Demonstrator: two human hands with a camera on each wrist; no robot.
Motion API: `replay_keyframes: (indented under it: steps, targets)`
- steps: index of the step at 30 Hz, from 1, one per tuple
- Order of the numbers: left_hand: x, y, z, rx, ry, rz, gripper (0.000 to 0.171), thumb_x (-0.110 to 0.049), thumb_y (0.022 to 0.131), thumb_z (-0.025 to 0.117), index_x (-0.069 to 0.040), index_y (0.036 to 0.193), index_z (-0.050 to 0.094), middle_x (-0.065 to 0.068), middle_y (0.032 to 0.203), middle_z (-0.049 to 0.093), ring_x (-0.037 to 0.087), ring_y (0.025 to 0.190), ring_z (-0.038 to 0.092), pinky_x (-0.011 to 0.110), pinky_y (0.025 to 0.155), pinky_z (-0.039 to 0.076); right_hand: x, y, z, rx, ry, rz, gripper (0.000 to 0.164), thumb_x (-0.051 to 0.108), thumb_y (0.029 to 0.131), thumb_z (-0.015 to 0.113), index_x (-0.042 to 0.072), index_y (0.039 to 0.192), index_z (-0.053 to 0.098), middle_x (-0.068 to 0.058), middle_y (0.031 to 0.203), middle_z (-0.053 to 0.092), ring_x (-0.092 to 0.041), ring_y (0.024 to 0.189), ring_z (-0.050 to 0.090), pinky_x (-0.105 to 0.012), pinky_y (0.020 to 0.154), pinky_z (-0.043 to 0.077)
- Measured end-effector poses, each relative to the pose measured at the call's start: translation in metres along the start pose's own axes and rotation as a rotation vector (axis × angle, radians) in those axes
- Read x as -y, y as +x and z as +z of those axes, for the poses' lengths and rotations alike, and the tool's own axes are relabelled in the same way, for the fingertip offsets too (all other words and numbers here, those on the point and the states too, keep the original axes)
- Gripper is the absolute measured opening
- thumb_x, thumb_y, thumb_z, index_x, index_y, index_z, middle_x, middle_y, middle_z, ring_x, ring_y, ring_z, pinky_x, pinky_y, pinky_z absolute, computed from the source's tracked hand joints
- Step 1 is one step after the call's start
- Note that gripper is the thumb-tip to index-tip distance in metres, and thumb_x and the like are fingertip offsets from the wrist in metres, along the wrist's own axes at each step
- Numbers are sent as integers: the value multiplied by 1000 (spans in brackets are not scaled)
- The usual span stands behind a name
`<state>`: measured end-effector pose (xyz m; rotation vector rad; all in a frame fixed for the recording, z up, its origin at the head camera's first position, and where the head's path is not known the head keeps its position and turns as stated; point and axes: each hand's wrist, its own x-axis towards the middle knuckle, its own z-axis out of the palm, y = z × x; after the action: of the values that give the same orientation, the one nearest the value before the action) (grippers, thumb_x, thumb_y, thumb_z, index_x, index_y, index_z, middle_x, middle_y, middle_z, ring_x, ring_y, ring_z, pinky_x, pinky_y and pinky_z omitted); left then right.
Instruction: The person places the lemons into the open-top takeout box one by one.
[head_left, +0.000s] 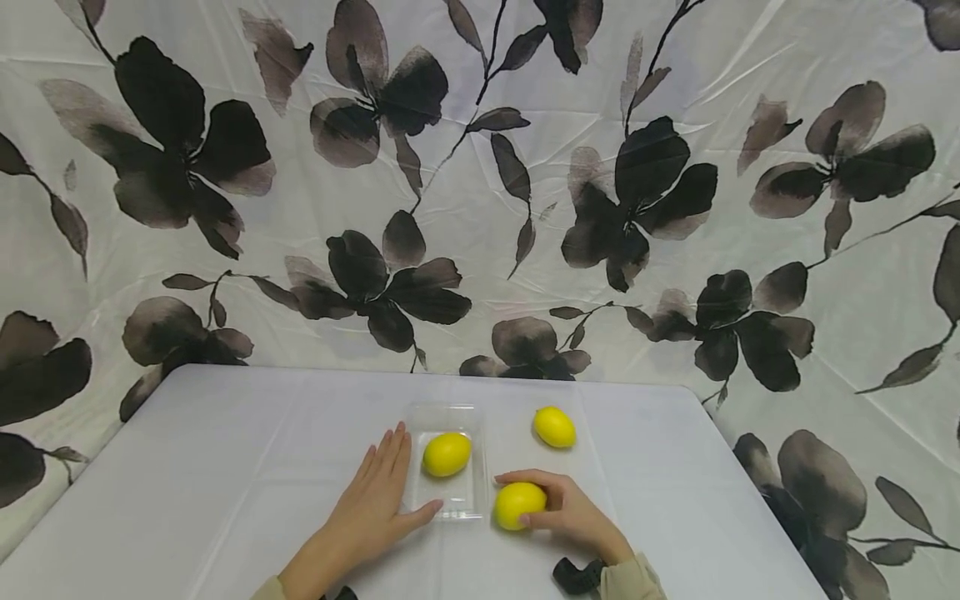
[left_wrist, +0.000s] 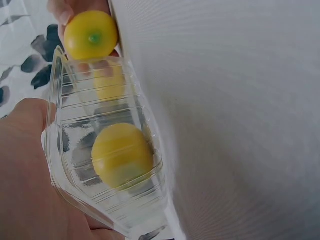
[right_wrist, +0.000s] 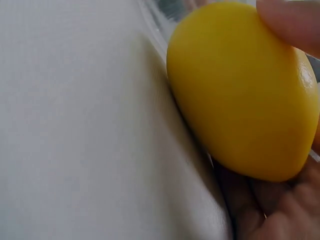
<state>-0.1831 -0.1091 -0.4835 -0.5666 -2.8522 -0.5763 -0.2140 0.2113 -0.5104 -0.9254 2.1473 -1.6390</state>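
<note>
So, nearest first: at the bottom of the head view, right of centre, a smooth, bright yellow, lemon-shaped fruit [head_left: 517, 505] is pinched by the right hand [head_left: 573, 508], thumb on the near side and fingers curled round the far side. Whether it's lifted off the table or just resting on it can't be told. It'd probably be found light and fairly firm, maybe plastic going by the gloss, so a bit slippery; the fat middle is where it's best gripped, since the tapered ends could be slid off.

Lower centre-left, the left hand [head_left: 378, 500] is laid flat along the left side of a clear, shallow, rectangular plastic tray [head_left: 459, 502], fingers straight, thumb spread out by the near edge; nothing is gripped there. The tray looks thin, bendy and feather-light, so it could be shoved around or dented easily; a long side is best steadied with a flat hand, no squeezing.

Inside the tray, a second yellow lemon [head_left: 447, 454] is held loosely by the walls. Farther up and right, a third yellow lemon [head_left: 555, 427] is left untouched on the white-covered table [head_left: 247, 475], probably easily rolled. Behind, everything's backed by a pale cloth with dark flowers [head_left: 510, 258].
</note>
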Motion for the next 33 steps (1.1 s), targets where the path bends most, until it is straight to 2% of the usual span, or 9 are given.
replay_keyframes:
  steps: [4, 7, 10, 16, 21, 24, 29, 31, 33]
  targets:
    - [0, 1, 1, 14, 5, -3, 107, -71, 89, 52, 9, 153, 22, 23, 162, 13, 39, 149, 17, 54, 120, 16, -4, -2, 5, -111, -23, 14, 46, 11, 85, 77, 8, 127, 61, -8, 126, 64, -22, 117, 58, -26, 103, 42]
    - [0, 2, 1, 28, 4, -8, 106, -70, 89, 53, 9, 153, 22, 23, 163, 12, 39, 149, 16, 54, 120, 15, -4, -2, 11, -207, -57, 32, 43, 13, 82, 80, 11, 119, 57, -8, 117, 61, -22, 106, 58, -27, 96, 46]
    - [0, 2, 0, 36, 3, -14, 105, -66, 89, 57, 9, 153, 21, 22, 163, 11, 39, 149, 16, 54, 120, 14, -5, -1, 14, -266, -119, 38, 46, 16, 80, 80, 13, 117, 53, -6, 116, 58, -20, 104, 56, -27, 94, 46]
    - [-1, 3, -1, 49, 8, -19, 105, -66, 89, 57, 9, 153, 20, 22, 163, 9, 39, 149, 15, 54, 120, 14, -7, 1, 16, -301, -234, -44, 45, 8, 83, 76, 18, 124, 58, -1, 133, 60, -19, 124, 53, -31, 106, 39]
    - [-1, 1, -1, 38, 6, -11, 105, -66, 89, 57, 9, 153, 21, 22, 163, 11, 39, 149, 16, 54, 120, 15, -7, 1, 16, -333, -292, -132, 43, 3, 86, 72, 17, 125, 62, -9, 139, 57, -26, 130, 50, -29, 109, 37]
    - [0, 0, -1, 33, 10, -6, 106, -68, 89, 55, 9, 153, 21, 22, 163, 11, 39, 149, 16, 53, 120, 15, -5, 0, 17, -312, -269, -102, 50, 2, 85, 70, 17, 132, 59, -8, 145, 51, -28, 135, 44, -29, 113, 31]
    - [1, -2, -1, 29, 10, -4, 106, -67, 89, 56, 10, 153, 21, 23, 162, 11, 39, 149, 16, 53, 120, 14, 0, -3, 19, -247, -217, 20, 75, -4, 77, 64, 17, 146, 47, -3, 158, 36, -25, 146, 29, -41, 119, 17]
    - [1, -3, -1, 30, 8, -5, 106, -66, 89, 58, 10, 153, 21, 23, 162, 12, 39, 149, 15, 53, 120, 14, 2, -3, 21, -241, -226, 46, 81, -7, 75, 63, 15, 150, 42, -4, 160, 32, -25, 148, 25, -38, 119, 14]
    - [1, -4, 0, 32, 7, -4, 105, -65, 89, 59, 10, 153, 21, 23, 162, 12, 39, 149, 15, 53, 120, 14, 1, -4, 22, -259, -244, 50, 82, -10, 76, 63, 11, 151, 40, -7, 159, 33, -28, 147, 27, -29, 118, 14]
